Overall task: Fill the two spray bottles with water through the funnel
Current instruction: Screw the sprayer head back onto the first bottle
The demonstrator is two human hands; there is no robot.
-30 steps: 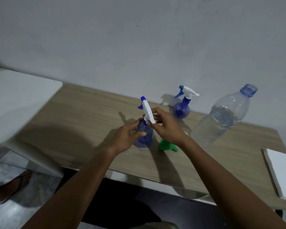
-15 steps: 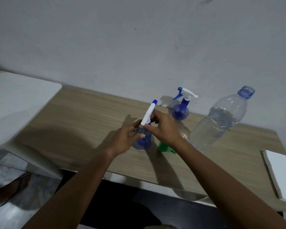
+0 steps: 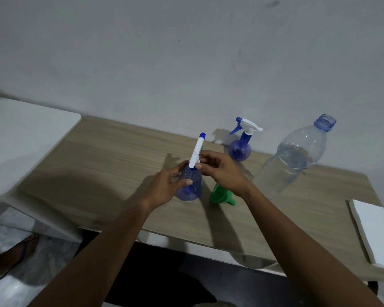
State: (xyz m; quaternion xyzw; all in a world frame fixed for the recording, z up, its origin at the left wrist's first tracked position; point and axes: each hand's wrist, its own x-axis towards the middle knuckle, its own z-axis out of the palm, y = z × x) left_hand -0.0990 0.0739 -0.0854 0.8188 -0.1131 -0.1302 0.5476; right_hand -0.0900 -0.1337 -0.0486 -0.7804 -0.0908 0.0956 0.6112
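— Wooden table (image 3: pixel 120 156) by a grey wall (image 3: pixel 186 63). Where was the sprayer (image 3: pixel 190 185)?
— Mid-table, upright. The left hand (image 3: pixel 169 185) gripped its body, and the right hand (image 3: pixel 222 171) pinched its white head (image 3: pixel 196 150). A funnel (image 3: pixel 218 194) lay just right of it; the second sprayer (image 3: pixel 241 145) and water bottle (image 3: pixel 293 158) stood behind.

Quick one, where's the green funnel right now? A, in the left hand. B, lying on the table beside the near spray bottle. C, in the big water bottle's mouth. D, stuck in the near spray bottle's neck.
B: the funnel lies on its side on the table, beside the spray bottle that the left hand grips while the right hand pinches its spray head.
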